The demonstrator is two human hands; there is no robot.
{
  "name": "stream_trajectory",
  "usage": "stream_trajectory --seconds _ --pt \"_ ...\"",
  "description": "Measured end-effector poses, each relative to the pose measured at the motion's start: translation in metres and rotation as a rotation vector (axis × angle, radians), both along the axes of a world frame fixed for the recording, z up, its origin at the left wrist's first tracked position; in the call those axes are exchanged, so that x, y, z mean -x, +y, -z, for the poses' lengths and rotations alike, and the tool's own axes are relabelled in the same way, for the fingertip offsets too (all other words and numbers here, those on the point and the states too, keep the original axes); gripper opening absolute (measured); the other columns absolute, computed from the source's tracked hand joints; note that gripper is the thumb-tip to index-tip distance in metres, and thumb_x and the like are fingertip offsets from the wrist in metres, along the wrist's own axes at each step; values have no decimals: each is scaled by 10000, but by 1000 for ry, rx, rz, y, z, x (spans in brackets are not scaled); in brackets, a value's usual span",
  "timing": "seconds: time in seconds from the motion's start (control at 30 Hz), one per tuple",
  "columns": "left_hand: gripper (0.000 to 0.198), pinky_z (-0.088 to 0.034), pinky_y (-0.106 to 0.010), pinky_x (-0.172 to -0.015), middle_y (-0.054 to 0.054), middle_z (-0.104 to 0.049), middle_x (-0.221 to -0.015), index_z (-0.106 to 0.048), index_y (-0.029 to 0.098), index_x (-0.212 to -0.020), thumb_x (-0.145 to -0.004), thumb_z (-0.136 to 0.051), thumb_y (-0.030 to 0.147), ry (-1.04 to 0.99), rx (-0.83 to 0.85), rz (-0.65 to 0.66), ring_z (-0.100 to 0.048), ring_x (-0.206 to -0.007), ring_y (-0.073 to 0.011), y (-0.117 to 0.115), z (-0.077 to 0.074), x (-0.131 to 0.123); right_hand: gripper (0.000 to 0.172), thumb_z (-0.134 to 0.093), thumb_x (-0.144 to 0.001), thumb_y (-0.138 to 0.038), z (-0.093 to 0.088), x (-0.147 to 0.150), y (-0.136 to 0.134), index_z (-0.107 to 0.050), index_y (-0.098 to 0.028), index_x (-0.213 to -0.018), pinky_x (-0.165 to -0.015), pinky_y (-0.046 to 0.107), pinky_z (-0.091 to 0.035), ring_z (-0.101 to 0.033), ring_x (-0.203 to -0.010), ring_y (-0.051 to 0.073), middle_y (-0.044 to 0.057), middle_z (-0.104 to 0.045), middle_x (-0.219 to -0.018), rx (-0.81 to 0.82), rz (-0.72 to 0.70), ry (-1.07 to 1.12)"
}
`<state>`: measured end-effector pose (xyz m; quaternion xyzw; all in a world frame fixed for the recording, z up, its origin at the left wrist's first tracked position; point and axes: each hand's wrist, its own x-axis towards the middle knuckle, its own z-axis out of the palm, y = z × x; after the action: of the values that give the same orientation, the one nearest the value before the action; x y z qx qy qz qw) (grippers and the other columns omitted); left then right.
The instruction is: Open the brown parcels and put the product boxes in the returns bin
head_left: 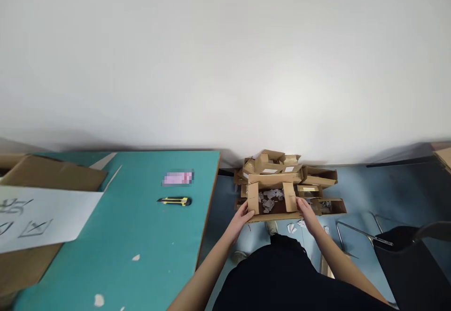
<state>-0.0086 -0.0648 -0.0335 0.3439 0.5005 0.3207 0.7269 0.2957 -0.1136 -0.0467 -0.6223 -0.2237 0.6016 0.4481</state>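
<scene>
Okay, from your head cam the main thing here is the open cardboard box (275,178) right in front of you, low over the blue floor (355,193), with crumpled paper (269,199) inside. I can't tell if it's resting down there or lifted a touch. Its long axis runs crosswise, left to right across your body, so the near long wall is facing you. Your left hand (243,218) is at the left end of that wall and your right hand (306,213) is toward the right end, and neither one is really closer, they're spaced about evenly either side of the middle. Both sets of fingers look closed on the cardboard, the left ones (248,213) wrapped over the rim and the right ones (301,203) curled onto it beside an upright flap, though the right grip is harder to read. Behind the box, a pile of flattened cartons (271,163) sits against the white wall (225,66). Off to your left is the teal worktop (116,236) with a yellow-and-black utility knife (174,201) on it, so your left arm is the one nearer that edge.
</scene>
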Motion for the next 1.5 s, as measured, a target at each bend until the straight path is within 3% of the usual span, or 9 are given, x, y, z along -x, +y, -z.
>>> stream_trajectory --seconds 0.23,0.37,0.47,0.53,0.67,0.97,1.2,1.33,1.5 --pt "902 -343 -479 -1204 -74 -502 -1541 -465 263 -1513 -718 -834 476 -113 -55 260 -445 -1432 -339 67 10 -128 751 -691 -632 -843 0 -123 27 -756 -236 -1070 -1070 481 -444 -631 -1201 354 103 -758 -1173 -37 234 -143" --pt "849 -284 -476 -1230 -67 -387 -1613 -429 279 -1535 -793 -772 508 -121 -69 332 -362 -1487 -330 115 9 -202 681 -583 -757 -818 -14 -205 60 -755 -249 -1089 -1090 439 -441 -594 -1273 314 99 -718 -1278 -111 302 -136" --pt "847 -208 -477 -1251 -82 -238 -1672 -387 273 -1555 -836 -719 573 -6 -1 309 -198 -1549 -331 146 7 -238 597 -571 -819 -743 -24 -256 76 -718 -279 -1165 -1109 462 -419 -512 -1371 298 96 -631 -1414 -24 532 -300" --pt "855 -210 -468 -1250 -91 -211 -1680 -349 268 -1571 -858 -683 602 23 5 282 -178 -1553 -331 158 4 -246 590 -592 -828 -707 -27 -273 76 -692 -278 -1221 -1117 461 -413 -507 -1378 290 101 -603 -1446 -64 624 -371" --pt "804 -287 -456 -1224 -86 -237 -1676 -380 264 -1555 -882 -639 621 26 -25 270 -239 -1537 -340 158 2 -230 601 -625 -813 -702 -18 -266 61 -699 -260 -1214 -1086 450 -447 -574 -1307 295 119 -642 -1393 -130 605 -342" --pt "696 -345 -460 -1194 -103 -408 -1603 -506 288 -1457 -864 -667 616 76 60 203 -369 -1485 -324 127 14 -171 607 -650 -772 -696 12 -223 42 -718 -244 -1172 -1081 468 -463 -611 -1270 309 118 -701 -1306 -46 569 -263" --pt "695 -370 -478 -1173 -149 -475 -1553 -550 265 -1406 -830 -712 618 96 122 -8 -473 -1418 -324 86 22 -97 610 -681 -761 -676 21 -191 57 -718 -221 -1165 -1072 488 -477 -616 -1270 323 138 -711 -1284 -85 418 -199" --pt "666 -373 -478 -1168 -154 -494 -1538 -574 262 -1380 -834 -706 621 99 119 -200 -490 -1405 -319 52 17 -42 637 -709 -727 -710 28 -139 88 -726 -228 -1142 -1111 512 -448 -604 -1287 335 136 -717 -1276 -95 236 -134" --pt "675 -395 -474 -1155 -159 -467 -1556 -569 262 -1391 -824 -734 590 75 126 -509 -466 -1423 -328 -9 5 25 672 -684 -737 -751 28 -37 135 -725 -230 -1159 -1147 504 -420 -597 -1300 324 132 -705 -1302 -131 -144 -53"
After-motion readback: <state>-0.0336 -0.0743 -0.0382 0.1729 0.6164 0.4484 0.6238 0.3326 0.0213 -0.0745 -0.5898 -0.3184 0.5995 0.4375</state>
